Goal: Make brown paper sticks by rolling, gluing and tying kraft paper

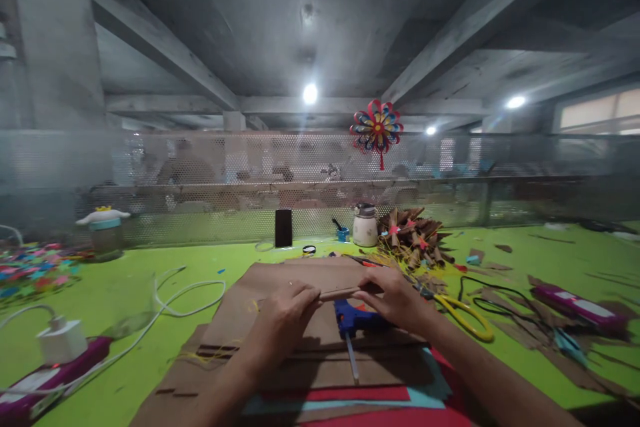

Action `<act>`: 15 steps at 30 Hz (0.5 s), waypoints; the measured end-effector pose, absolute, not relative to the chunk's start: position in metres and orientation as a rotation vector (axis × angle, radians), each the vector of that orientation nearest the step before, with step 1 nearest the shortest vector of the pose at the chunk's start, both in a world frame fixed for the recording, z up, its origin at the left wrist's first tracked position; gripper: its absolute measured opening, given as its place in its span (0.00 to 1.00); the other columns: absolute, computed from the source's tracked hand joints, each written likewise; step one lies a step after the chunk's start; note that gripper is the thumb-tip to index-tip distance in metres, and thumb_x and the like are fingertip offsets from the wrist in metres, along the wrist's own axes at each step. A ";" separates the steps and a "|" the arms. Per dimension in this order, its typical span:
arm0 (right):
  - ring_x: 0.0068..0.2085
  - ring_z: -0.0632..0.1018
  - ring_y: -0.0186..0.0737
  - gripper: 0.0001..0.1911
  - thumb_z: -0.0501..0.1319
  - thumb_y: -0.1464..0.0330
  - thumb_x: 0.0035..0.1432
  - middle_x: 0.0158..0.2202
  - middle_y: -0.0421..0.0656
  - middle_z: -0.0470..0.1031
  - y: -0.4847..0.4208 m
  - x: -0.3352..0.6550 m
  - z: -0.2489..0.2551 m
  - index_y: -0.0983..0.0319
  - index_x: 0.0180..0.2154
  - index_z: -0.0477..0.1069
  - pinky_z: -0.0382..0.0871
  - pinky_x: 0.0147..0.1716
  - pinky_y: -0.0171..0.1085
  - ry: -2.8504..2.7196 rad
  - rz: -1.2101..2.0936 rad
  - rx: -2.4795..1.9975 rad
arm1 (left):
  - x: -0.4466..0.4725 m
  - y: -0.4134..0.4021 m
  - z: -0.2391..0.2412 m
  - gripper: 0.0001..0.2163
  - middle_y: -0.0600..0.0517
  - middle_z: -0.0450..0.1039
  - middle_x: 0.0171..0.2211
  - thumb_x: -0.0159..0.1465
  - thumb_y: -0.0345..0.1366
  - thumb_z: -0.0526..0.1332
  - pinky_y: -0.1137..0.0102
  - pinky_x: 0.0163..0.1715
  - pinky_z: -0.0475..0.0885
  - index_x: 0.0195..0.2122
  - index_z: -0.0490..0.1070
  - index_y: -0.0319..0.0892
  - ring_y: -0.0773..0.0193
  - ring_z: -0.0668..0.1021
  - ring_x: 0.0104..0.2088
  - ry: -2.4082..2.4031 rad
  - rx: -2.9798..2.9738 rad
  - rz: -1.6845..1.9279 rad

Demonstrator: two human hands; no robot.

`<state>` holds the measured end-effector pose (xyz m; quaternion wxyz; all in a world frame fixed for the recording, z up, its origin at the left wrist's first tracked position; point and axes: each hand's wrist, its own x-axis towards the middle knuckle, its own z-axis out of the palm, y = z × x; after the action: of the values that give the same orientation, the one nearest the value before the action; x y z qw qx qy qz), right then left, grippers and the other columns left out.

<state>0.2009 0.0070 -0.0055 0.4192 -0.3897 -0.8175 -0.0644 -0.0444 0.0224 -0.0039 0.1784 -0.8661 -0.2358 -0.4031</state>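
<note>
Between my two hands runs a thin roll of brown paper (339,294), held level above a stack of brown cardboard sheets (295,273). My left hand (287,313) pinches its left end, and my right hand (393,293) pinches the right end. Just under the roll lies a blue hot glue gun (347,317), its handle partly behind my right hand. A pale glue stick (353,357) sticks out of the gun toward me. Red paper (345,393) and light blue paper (433,387) show beneath the cardboard.
Yellow-handled scissors (465,317) and a dark cable lie right of the stack. Rolled brown pieces (417,237) are heaped behind, beside a white bottle (365,225). Purple power strips (580,307) sit at both sides. A white cable (165,310) and colourful stars (35,270) are at left.
</note>
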 end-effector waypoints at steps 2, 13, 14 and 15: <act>0.27 0.70 0.34 0.06 0.61 0.65 0.53 0.26 0.41 0.71 0.008 0.204 -0.003 0.62 0.30 0.69 0.60 0.27 0.32 -2.043 -0.115 -1.008 | -0.046 0.025 -0.005 0.06 0.49 0.74 0.31 0.62 0.31 0.55 0.72 0.30 0.69 0.37 0.71 0.40 0.65 0.75 0.31 -0.670 -2.440 -1.159; 0.30 0.73 0.35 0.06 0.62 0.66 0.51 0.27 0.41 0.74 0.009 0.214 0.005 0.63 0.29 0.73 0.64 0.31 0.33 -2.028 0.128 -1.030 | -0.054 0.030 -0.003 0.06 0.51 0.74 0.29 0.61 0.32 0.56 0.73 0.29 0.70 0.36 0.72 0.41 0.67 0.75 0.29 -0.715 -2.475 -1.217; 0.30 0.73 0.35 0.06 0.61 0.66 0.51 0.27 0.41 0.74 0.009 0.215 0.006 0.63 0.30 0.73 0.64 0.31 0.33 -2.027 0.155 -1.027 | -0.055 0.032 -0.005 0.06 0.51 0.74 0.30 0.61 0.32 0.56 0.73 0.29 0.70 0.37 0.72 0.42 0.67 0.75 0.29 -0.738 -2.485 -1.222; 0.30 0.73 0.35 0.06 0.61 0.66 0.51 0.27 0.41 0.75 0.009 0.216 0.006 0.63 0.30 0.73 0.65 0.31 0.33 -2.028 0.180 -1.021 | -0.055 0.033 -0.007 0.07 0.51 0.75 0.30 0.62 0.33 0.56 0.73 0.29 0.70 0.39 0.71 0.43 0.67 0.75 0.29 -0.762 -2.496 -1.226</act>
<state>0.2163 0.0095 0.0064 0.4186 -0.4070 -0.8087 0.0717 -0.0551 0.0330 -0.0065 0.1291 -0.8585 -0.2620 -0.4216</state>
